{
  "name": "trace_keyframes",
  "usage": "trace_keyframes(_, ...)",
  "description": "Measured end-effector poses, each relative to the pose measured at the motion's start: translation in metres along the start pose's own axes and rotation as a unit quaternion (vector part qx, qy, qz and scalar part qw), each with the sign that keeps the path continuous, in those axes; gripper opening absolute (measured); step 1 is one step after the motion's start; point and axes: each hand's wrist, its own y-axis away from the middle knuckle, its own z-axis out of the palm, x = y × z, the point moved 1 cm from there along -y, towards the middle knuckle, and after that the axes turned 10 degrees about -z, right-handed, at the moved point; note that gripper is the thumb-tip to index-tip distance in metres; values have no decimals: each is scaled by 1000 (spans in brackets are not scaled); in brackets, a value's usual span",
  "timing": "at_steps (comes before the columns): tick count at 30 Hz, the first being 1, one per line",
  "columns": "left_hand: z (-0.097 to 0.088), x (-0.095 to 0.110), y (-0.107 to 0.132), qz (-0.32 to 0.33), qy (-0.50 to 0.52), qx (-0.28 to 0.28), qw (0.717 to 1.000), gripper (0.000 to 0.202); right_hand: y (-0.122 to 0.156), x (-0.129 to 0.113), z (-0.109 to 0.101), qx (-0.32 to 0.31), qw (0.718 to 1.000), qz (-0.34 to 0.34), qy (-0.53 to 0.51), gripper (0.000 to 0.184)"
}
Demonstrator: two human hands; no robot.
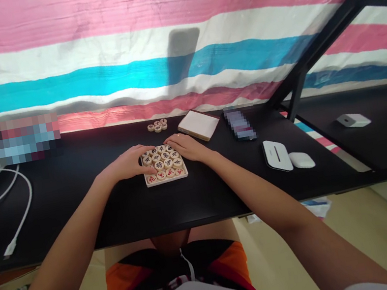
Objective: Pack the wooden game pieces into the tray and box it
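Orange shorts [127, 281] are seen below the table [77, 205]. The tray [167, 180] of discs [167, 162] is touched at its sides by the left hand [129, 164] and right hand [188, 147], both laid open.

Bare tabletop [116, 213] before piece tray [167, 180]; lid [198, 125], loose pieces [158, 126] crowd behind; cable [18, 196] far left.

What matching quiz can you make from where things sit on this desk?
1 loose xiangqi pieces
2 box lid
3 white cable
4 left hand

A far left of the desk
B left side of the tray
C straight behind the tray
D behind the right hand, off to the tray's right

Pairs: 1-C, 2-D, 3-A, 4-B
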Motion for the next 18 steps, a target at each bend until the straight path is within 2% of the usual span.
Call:
trace_keyframes(8, -3, 3, 3, -12, 11, -18, 1000, 85, -1, -4, -2, -9, 1000, 9, -4, 39)
trace_keyframes(14, 11, 11, 1, 18, -5, 17, 1000, 88, 0, -3, -1, -14, 1000, 11, 2, 38)
trace_keyframes(18, 18, 16, -2, 14, -9, 30, 999, 83, -1, -2, -1, -17, 1000, 12, 13, 38)
